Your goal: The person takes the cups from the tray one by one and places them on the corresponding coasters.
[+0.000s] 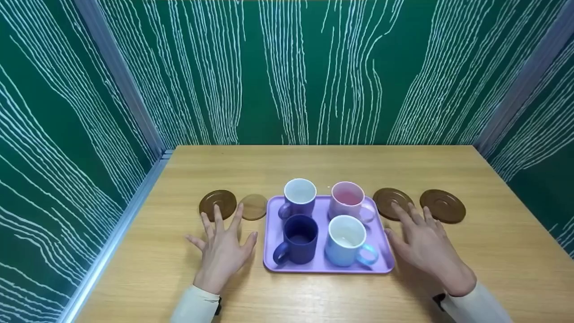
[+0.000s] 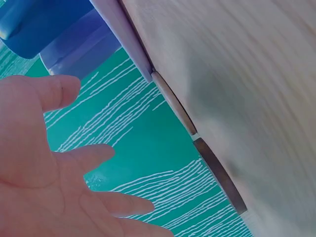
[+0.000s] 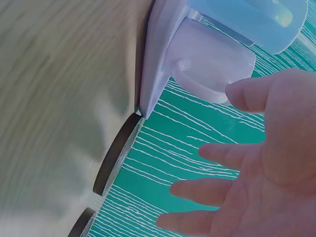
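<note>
A lilac tray [image 1: 322,268] carries a dark navy mug [image 1: 296,251] and a light blue mug [image 1: 343,253] in front, with a purple mug with a pale inside [image 1: 301,207] and a pink mug [image 1: 341,211] behind. Left of the tray my left hand [image 1: 223,253] hovers with fingers spread, holding nothing, near a dark brown coaster [image 1: 215,199] and a lighter wooden coaster [image 1: 254,207]. On the other side my right hand [image 1: 426,246] reaches forward, fingers extended and holding nothing. Its fingertips overlap a brown coaster [image 1: 388,199] in the head view; another brown coaster [image 1: 444,206] lies farther right.
The wooden table [image 1: 323,166] is bordered by green panels [image 1: 278,89] with white wavy lines at the back and sides. A metal rail [image 1: 112,251] runs along its left edge. The mug handles point outward, two to each side.
</note>
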`<state>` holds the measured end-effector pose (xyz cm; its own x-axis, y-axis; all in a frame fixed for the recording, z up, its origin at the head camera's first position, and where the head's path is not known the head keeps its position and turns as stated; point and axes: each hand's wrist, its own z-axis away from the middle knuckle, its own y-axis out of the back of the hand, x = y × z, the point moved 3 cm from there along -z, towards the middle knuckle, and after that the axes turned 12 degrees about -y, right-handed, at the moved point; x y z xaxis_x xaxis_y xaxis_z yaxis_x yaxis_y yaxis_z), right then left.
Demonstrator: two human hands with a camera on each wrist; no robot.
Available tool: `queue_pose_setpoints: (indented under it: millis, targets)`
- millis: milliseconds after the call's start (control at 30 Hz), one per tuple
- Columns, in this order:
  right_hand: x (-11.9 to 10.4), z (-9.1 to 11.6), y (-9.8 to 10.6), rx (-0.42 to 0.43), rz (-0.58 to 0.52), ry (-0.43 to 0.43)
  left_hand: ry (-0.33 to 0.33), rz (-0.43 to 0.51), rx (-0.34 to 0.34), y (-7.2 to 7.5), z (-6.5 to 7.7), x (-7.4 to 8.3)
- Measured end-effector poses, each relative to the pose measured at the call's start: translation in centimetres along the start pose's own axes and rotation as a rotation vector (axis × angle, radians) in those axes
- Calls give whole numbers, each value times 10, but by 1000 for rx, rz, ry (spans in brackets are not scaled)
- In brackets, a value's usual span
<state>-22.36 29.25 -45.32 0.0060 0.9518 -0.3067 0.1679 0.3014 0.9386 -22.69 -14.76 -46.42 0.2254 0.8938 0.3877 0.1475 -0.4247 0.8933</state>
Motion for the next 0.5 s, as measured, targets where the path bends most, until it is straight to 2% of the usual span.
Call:
queue_pose_setpoints:
  millis: [267, 400, 500]
  targets:
    - [-2, -2, 11, -26, -11, 41, -10, 6, -13, 9, -6, 8]
    - [-5, -5, 16, -73, -28, 32, -33, 3, 3, 16, -12, 13]
    - [-8, -9, 19, -74, -41, 43, -57, -11, 19, 19, -17, 18]
